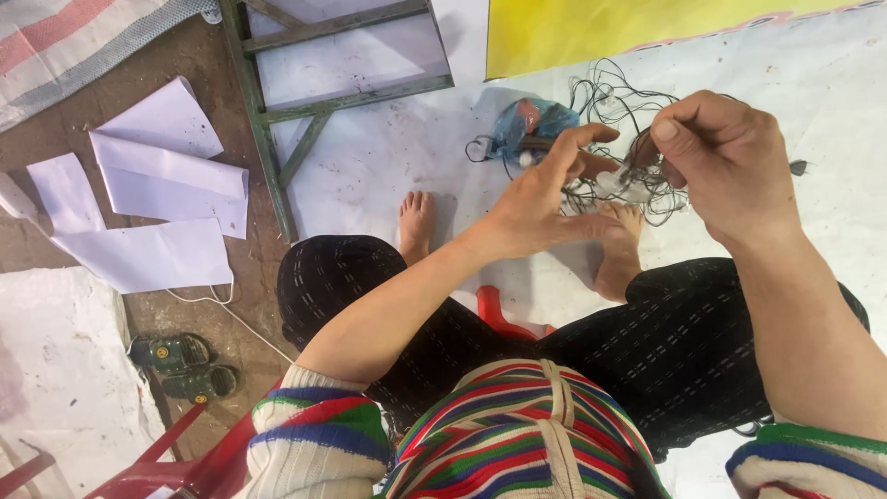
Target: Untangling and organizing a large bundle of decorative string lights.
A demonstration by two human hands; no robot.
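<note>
Two hands: both at a tangle of thin dark wires [637,139].
Left hand [540,199]: fingers spread, touching the wires.
Right hand [725,157]: fingers pinched on wires.
Nearby: blue bag [531,125].

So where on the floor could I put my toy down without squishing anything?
The white sheet is bare between the green wooden frame and the blue bag. It is also bare at the right edge, past the right hand. It is crowded where both hands work the tangled black wires, and among the white papers.

A tangle of wires [637,139] is held between the left hand [540,199] and right hand [725,157], above the feet; a plastic bag [531,125] lies just behind the left hand.
</note>
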